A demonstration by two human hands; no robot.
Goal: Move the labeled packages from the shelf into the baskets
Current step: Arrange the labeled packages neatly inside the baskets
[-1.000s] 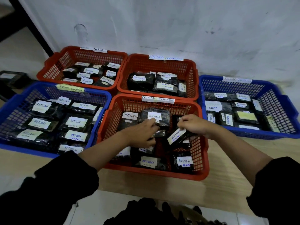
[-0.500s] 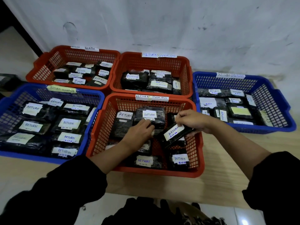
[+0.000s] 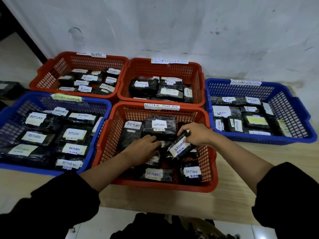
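Where right grip (image 3: 196, 135) pinches: tilted package (image 3: 179, 149).

We see a pale, whitewashed wall (image 3: 172, 25) across the back, scuffed with grey smudges and dark flecks; a dark door frame (image 3: 22, 37) slants down at its left edge. Below, a light wood-grain surface (image 3: 231, 183) spreads toward us; glossy white floor tiles (image 3: 131, 213) lie along its near edge, catching a small glint of light.

Scuffed white wall (image 3: 172, 23) behind; pale wooden floor (image 3: 238, 171) beneath.
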